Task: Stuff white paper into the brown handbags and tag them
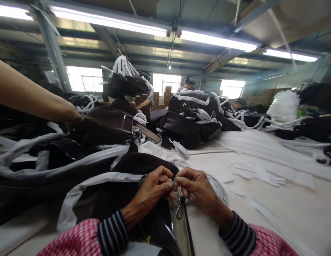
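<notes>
Over a black bag (112, 199) on the table, my left hand (156, 186) and my right hand (196, 185) meet with fingertips pinched together. What they pinch is too small to make out. Just below them lies a metal snap hook (179, 209), beside the bag's light-coloured lining strip (180, 229). A silver zipper (168, 225) runs along the bag's edge. From under my left hand a handle wrapped in white material (74, 195) loops out to the left. Behind my right wrist sits a round bundle of whitish ties (217, 188), partly covered.
Another person's arm (34, 90) reaches in from the left onto a dark bag (106, 124). More black bags (189, 128) are piled ahead. White sheets (261, 153) and paper scraps (256, 172) lie on the table at right. Other people (190, 81) are farther back.
</notes>
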A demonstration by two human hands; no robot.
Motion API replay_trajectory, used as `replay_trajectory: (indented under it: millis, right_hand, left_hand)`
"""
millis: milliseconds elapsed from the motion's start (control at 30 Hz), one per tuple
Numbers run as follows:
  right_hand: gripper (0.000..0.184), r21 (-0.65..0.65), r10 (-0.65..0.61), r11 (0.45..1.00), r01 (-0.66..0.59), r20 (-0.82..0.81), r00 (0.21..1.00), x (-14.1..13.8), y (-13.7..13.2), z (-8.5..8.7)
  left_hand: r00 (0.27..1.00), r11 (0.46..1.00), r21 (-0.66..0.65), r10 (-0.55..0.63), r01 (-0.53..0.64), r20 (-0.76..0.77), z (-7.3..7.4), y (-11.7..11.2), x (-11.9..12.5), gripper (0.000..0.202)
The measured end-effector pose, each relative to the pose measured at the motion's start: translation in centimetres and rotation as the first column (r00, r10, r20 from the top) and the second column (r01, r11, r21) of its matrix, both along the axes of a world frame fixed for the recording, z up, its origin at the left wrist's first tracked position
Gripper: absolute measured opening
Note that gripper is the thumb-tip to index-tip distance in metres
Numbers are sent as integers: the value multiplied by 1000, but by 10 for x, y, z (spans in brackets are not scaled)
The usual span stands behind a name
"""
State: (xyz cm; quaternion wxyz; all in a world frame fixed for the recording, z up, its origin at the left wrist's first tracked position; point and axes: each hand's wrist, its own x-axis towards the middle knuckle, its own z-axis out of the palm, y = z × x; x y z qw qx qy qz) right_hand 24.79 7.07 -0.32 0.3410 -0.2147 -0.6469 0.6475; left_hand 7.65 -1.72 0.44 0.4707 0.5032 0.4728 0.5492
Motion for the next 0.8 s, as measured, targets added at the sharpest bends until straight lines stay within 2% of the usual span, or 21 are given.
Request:
replay_trajectory:
  millis: [300,533,800]
  right_hand:
    - [31,-49,11,999,-11,-1,1000,2,-5,3]
    - [32,-2,-4,1000,4,33,999,-2,-7,4]
    - [32,6,-19,1000,19,40,999,-5,-10,2]
  left_hand:
    - [997,999,-28,35,-38,-73,-1,0,0,20]
    - [976,998,-7,55,-58,-211,1,-4,1,18]
    - [974,998,-4,66,-69,-217,4,-4,3,21]
